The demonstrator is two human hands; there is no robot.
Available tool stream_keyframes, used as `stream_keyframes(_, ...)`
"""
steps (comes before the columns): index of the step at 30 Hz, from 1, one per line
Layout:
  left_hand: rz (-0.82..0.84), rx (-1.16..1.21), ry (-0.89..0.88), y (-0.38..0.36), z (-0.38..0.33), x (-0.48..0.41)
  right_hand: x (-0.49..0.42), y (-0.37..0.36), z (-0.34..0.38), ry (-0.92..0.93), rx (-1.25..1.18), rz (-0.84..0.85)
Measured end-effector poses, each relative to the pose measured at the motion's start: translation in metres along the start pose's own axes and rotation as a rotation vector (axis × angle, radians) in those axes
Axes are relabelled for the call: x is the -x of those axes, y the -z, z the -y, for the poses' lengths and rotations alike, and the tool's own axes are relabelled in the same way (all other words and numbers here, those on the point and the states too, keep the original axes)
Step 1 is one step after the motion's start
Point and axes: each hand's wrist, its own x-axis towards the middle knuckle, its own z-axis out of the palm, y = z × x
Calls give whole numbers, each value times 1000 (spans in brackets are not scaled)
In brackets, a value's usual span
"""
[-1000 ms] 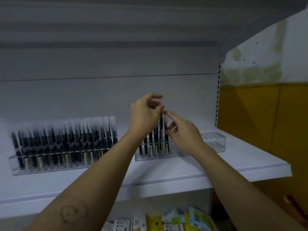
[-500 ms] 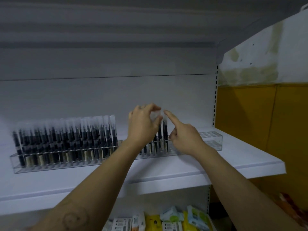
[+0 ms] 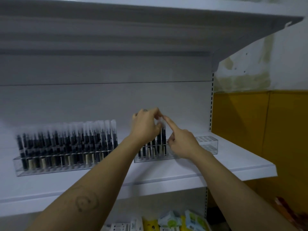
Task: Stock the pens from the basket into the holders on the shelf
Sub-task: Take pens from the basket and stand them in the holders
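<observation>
Head view: left hand (image 3: 146,125) curled, pinches cap of upright pen (image 3: 164,136) seated in right holder (image 3: 209,145). Right hand (image 3: 181,142) just right of grip, straight index finger touching same cap, holding nothing. Other pens (image 3: 150,150) below grip. Open slots right of grip. Full left holder (image 3: 50,169) well left. Shelf (image 3: 233,170) front edge below; upper shelf (image 3: 150,22) well above.

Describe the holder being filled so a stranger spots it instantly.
Find the white shelf. Two clear holders stand on it; take the right holder, nearer the yellow wall. Unlike the packed left holder, it holds pens only at its left end, its right slots empty.
</observation>
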Motion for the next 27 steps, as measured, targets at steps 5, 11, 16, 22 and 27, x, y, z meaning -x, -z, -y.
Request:
stream_keyframes(5,-46,-64,-6,-3,3,5,1,1,-4,-9,-39,24)
stream_keyframes(11,35,-149,-27,16,7,11,7,2,-5,16,-115,40)
stream_keyframes(16,-1,-94,-16,36,4,35,29,0,-8,10,-111,-85)
stream_keyframes(22,-37,-141,-83,47,-1,90,66,9,10,105,-3,-150)
stream_keyframes(27,-50,-139,-118,48,-11,147,110,-1,32,156,80,-143)
